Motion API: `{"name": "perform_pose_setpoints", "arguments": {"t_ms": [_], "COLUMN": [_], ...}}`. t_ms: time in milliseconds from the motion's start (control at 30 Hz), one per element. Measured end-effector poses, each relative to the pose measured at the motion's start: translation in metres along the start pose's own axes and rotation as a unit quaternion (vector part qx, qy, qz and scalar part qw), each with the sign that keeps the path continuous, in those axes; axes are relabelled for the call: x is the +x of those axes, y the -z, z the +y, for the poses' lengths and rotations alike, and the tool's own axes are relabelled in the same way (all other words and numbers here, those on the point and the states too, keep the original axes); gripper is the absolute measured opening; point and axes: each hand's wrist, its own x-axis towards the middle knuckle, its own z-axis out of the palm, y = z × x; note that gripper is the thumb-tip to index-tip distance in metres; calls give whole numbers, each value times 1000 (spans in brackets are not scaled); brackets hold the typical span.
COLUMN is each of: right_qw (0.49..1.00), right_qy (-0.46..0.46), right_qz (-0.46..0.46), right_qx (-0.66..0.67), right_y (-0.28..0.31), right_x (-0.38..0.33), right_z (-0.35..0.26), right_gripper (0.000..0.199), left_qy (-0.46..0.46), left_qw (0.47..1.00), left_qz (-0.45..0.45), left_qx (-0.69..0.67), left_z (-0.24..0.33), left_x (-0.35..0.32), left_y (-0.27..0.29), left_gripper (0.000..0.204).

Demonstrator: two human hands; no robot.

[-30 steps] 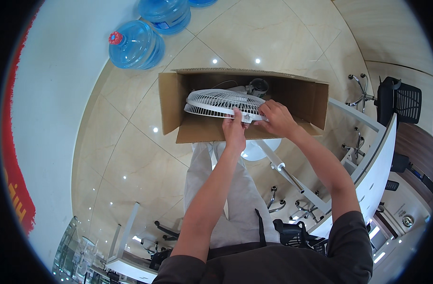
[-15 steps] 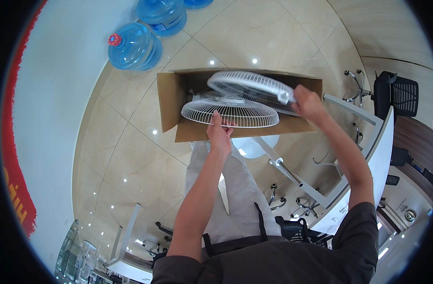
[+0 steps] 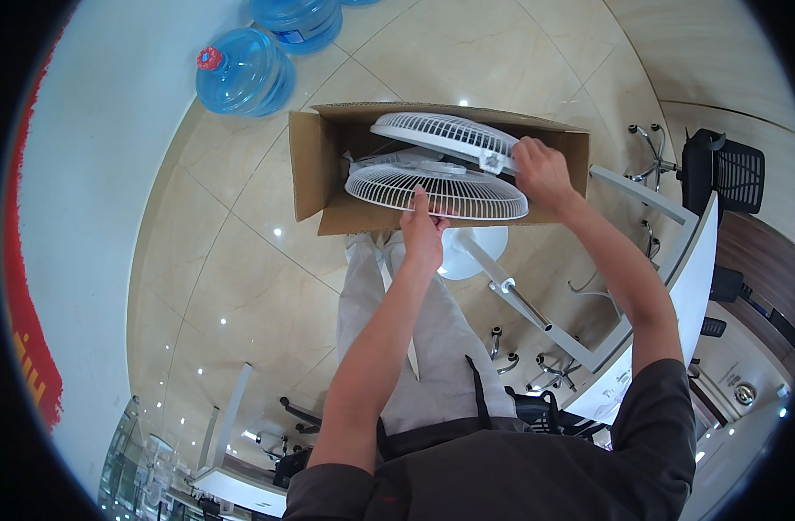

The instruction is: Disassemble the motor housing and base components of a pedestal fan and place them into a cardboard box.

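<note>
An open cardboard box stands on the floor before me, with white fan parts in its mouth. My left hand grips the near rim of a round wire fan grille, fingers curled under it and thumb on its wires. Behind that lies a second white fan grille, tilted, its right end held by my right hand next to a small white clip. The two grilles overlap inside the box. What lies beneath them is mostly hidden.
Blue water bottles stand by the wall at the far left. A white round base with a pole is near my legs. At the right are a white-framed table and a black office chair.
The rear grille has come down and left, lower into the box, with my right hand. The front grille and my left hand have shifted slightly right. My view has tilted a little.
</note>
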Motion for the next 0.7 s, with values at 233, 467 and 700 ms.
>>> {"name": "perform_pose_setpoints", "arguments": {"t_ms": [233,467,700], "right_qw": [997,985,971], "right_qy": [30,60,133], "right_qz": [-67,-147,-164], "right_qx": [16,61,115], "right_y": [-24,-27,-14], "right_x": [5,14,19], "right_z": [-38,-52,-65], "right_gripper": [19,20,20], "left_qy": [16,3,-10], "left_qw": [998,990,994], "left_qz": [-19,-33,28], "left_qx": [-55,-139,-109], "left_z": [3,18,34], "left_x": [9,12,26], "left_y": [-11,-10,-10], "left_gripper": [38,51,29]}}
